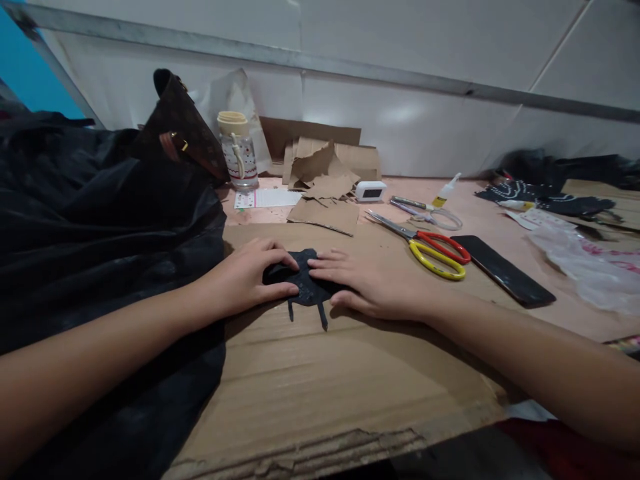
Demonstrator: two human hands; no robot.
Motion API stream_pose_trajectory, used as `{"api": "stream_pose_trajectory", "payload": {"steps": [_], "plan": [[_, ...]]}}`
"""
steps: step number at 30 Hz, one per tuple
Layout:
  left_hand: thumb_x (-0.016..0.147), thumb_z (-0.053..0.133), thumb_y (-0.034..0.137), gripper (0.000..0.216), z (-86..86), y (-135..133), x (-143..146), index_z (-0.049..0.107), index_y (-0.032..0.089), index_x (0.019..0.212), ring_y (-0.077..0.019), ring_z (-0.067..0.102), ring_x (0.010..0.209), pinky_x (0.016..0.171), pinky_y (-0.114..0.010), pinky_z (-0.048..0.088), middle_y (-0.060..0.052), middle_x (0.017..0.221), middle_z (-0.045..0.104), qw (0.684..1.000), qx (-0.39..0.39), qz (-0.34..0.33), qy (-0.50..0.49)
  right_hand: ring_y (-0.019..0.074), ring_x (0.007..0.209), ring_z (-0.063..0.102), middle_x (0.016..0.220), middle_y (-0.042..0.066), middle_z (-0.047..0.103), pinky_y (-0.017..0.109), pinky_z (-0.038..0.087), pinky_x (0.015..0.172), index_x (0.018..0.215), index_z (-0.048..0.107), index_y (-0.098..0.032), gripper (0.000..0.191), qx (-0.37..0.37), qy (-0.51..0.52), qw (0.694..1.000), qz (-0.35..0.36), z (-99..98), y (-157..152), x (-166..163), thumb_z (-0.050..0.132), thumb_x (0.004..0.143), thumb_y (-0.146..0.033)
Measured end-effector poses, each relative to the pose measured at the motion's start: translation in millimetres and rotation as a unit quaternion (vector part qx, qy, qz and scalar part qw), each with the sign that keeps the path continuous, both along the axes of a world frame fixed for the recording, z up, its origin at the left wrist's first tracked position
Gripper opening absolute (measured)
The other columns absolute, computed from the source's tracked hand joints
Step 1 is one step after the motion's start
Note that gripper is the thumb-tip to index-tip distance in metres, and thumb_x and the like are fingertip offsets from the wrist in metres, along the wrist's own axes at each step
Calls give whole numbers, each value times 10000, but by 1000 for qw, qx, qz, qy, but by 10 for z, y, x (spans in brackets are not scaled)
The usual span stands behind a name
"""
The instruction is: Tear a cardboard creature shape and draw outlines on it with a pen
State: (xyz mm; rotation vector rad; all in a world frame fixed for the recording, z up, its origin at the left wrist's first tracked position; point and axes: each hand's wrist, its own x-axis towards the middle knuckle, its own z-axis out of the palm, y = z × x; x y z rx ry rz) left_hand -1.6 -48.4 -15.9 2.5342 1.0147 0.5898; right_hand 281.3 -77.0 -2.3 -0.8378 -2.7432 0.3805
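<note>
A small black fabric piece point(306, 285) with two thin tails lies on a large cardboard sheet point(320, 380). My left hand point(247, 277) rests on its left part, fingers curled and pressing it down against the cardboard. Beside it, my right hand point(373, 283) lies flat on the piece's right part, fingers stretched out and pointing left. The fingertips of both hands nearly meet over the fabric.
Black cloth point(100, 220) fills the left side. Scissors with red and yellow handles point(425, 247) and a dark phone point(503, 270) lie to the right. Cardboard scraps point(325, 190), a bottle point(237, 153), a small white device point(370, 191), glue point(446, 190) and a plastic bag point(590, 263) sit farther back and right.
</note>
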Motion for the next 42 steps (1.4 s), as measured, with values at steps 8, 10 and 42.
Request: {"api": "stream_pose_trajectory", "payload": {"steps": [8,10,42], "plan": [[892,697,548,356,35,-38,13,784,247,1060,-283,629,974,848,-394,469,-74,1022,672,997,59,3,47,301,1295,630,1315,137,727,511,423,1171,1276,715,-186,409,31,9,999,23,74,-71,-13,521,1041,-459],[893,701,538,342,40,-49,18,785,253,1062,-278,636,967,838,-384,468,-70,1014,686,996,65,3,52,273,1156,698,1163,109,781,469,464,1125,1124,762,-220,350,34,15,999,23,119,-101,1,516,1042,-455],[972,597,311,224,118,-195,-30,803,225,984,-222,729,618,504,-315,408,-31,775,797,944,259,-50,196,304,1371,568,1405,179,663,449,452,1129,1371,635,-129,492,19,-47,999,-2,194,-188,-96,566,1021,-467]]}}
